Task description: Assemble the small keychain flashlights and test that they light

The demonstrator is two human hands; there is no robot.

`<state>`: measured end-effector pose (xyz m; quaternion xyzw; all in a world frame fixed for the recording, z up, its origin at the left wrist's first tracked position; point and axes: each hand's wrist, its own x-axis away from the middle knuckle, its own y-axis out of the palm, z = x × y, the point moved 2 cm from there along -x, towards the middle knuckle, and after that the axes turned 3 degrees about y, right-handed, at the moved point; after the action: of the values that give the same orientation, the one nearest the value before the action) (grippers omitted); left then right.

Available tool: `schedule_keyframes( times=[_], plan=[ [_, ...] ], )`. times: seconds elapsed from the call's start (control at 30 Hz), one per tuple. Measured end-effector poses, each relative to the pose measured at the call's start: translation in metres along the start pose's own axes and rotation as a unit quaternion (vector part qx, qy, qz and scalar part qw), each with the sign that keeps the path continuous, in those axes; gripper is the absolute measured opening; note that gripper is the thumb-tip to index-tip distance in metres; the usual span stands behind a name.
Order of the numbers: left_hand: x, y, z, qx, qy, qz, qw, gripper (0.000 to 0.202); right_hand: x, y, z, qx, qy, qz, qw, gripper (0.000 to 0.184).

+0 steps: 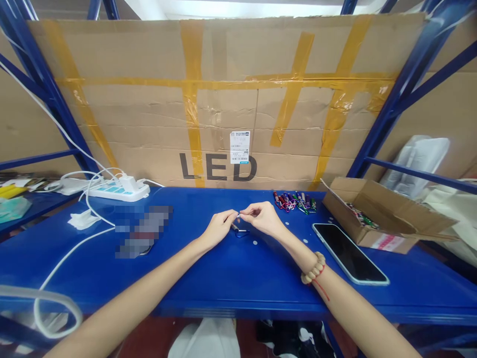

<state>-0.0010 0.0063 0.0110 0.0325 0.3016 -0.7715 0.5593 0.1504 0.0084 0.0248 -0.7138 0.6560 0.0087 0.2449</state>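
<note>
My left hand (219, 228) and my right hand (264, 219) meet over the middle of the blue tabletop, with thumbs and index fingers pinched close together. Something tiny and pale shows between the fingertips, too small to name. Just below the left fingertips is a keychain with a dark blue carabiner clip (243, 232) and a short cylindrical body; whether it rests on the table or hangs from the fingers I cannot tell. Several small round pale discs (255, 242) lie on the table around my right hand. Both palms are turned away from view.
Several coloured carabiner keychains (294, 202) lie in a pile at the back right. Beside them stands an open cardboard box (387, 241) with more inside. A phone (350, 253) lies right; a power strip (119, 190) with white cables (61, 263) and a blurred-out object (145, 232) are left.
</note>
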Motion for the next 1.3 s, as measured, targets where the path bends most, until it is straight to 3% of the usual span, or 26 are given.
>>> schedule_keyframes(
  times=[0.23, 0.43, 0.57, 0.73, 0.87, 1.0, 1.17, 1.3],
  plan=[
    [0.000, 0.000, 0.008, -0.024, 0.035, 0.022, 0.999, 0.027, 0.003, -0.002, -0.002, -0.188, 0.180, -0.036, 0.965, 0.024],
    [-0.005, 0.007, 0.002, 0.089, -0.028, 0.016, 0.996, 0.038, -0.002, -0.016, -0.006, -0.218, 0.176, -0.055, 0.958, 0.030],
    [-0.006, 0.009, 0.000, 0.167, -0.072, 0.017, 0.983, 0.042, -0.007, -0.024, -0.005, -0.170, 0.130, -0.019, 0.977, 0.032],
    [-0.006, 0.004, 0.002, 0.213, -0.093, 0.026, 0.972, 0.043, -0.013, -0.031, 0.000, -0.029, 0.052, 0.038, 0.998, 0.035],
    [-0.009, 0.000, -0.002, 0.221, -0.103, 0.052, 0.968, 0.042, -0.013, -0.030, 0.011, 0.120, 0.032, -0.019, 0.992, 0.029],
    [-0.012, -0.002, -0.005, 0.265, -0.107, 0.076, 0.955, 0.039, -0.012, -0.031, 0.023, 0.237, 0.061, -0.060, 0.968, 0.030],
    [-0.012, -0.004, -0.001, 0.289, -0.110, 0.078, 0.948, 0.039, -0.013, -0.036, 0.035, 0.228, 0.114, -0.101, 0.962, 0.021],
    [-0.010, -0.004, 0.003, 0.270, -0.112, 0.048, 0.955, 0.039, -0.013, -0.035, 0.032, 0.213, 0.084, -0.093, 0.969, 0.015]
  ],
)
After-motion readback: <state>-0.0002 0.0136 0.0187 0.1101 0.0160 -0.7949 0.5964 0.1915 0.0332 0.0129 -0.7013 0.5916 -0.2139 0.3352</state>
